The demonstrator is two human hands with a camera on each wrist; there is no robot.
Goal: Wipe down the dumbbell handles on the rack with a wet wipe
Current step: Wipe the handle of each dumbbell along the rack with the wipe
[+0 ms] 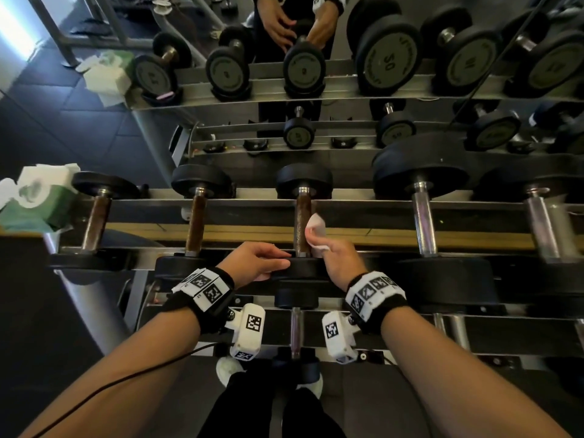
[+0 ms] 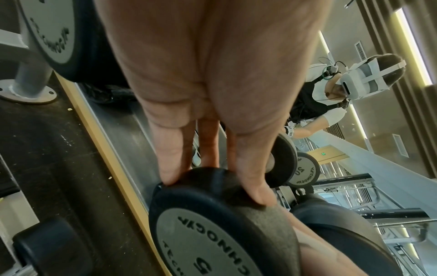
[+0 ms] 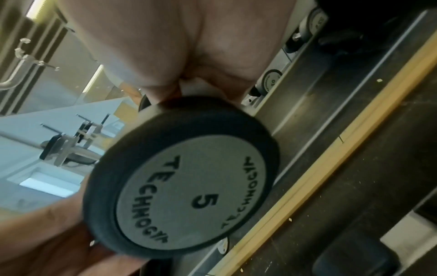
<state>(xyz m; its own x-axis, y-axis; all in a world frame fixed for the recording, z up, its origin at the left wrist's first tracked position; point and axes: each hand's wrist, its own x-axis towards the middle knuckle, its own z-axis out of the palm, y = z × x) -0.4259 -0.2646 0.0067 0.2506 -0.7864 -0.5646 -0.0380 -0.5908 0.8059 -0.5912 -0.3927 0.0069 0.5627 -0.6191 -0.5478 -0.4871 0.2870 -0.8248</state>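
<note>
Fingers (image 2: 250, 177) of my left hand (image 1: 257, 259) lie nearly straight and slightly spread over the near head (image 2: 212, 220) of the dumbbell marked 5, steadying it on the top tier of the rack (image 1: 363, 206). Over on my right hand (image 1: 339, 260), thumb and fingertips pinch the wet wipe (image 1: 316, 230) and hold it against the right side of that dumbbell's handle (image 1: 301, 227), near its lower end; the right wrist view is filled by the weight's face, so I read that pinch from the head view only. The handle looks brown and rough, rusty I would judge, so I expect the thin, limp wipe to drag and snag rather than glide; wrapping it round the bar and sliding along its length should work better than dabbing. I reckon the dumbbell is light enough to roll in its cradle, so holding it by the rubber head, as I do now, seems the right place. Two darker handles sit to the left, two shiny ones to the right, and a pack of wipes (image 1: 38, 194) rests at the rack's left end.
</note>
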